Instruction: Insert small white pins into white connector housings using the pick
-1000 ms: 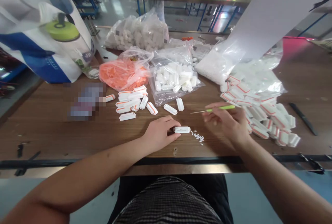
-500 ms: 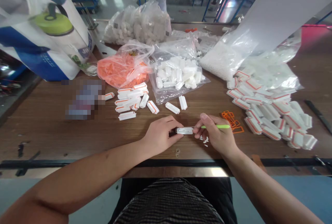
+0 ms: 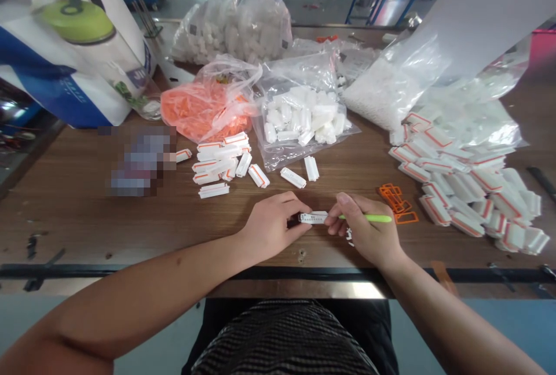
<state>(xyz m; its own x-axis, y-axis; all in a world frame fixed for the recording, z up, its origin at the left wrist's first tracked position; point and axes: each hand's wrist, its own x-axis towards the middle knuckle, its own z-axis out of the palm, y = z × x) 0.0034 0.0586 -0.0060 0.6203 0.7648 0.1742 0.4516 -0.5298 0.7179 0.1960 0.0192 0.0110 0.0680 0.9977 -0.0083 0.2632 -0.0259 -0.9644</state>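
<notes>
My left hand (image 3: 271, 225) pinches a small white plastic connector (image 3: 313, 217) just above the wooden table (image 3: 87, 219), near its front edge. My right hand (image 3: 367, 230) grips a thin green-handled tool (image 3: 369, 218) like a pen, its tip against the connector's right end. A few tiny white bits (image 3: 348, 237) lie under the right hand. Several loose orange clips (image 3: 397, 200) lie just right of that hand.
A pile of white connectors with orange trim (image 3: 223, 161) lies ahead left, a larger heap (image 3: 469, 190) at the right. Behind are bags of orange clips (image 3: 204, 110), white housings (image 3: 304, 117) and white granules (image 3: 386, 94). A blue-white bag (image 3: 65, 45) stands far left.
My right hand came in from the right and brought the green tool's tip to the connector, uncovering the orange clips. The left hand kept holding the connector in place.
</notes>
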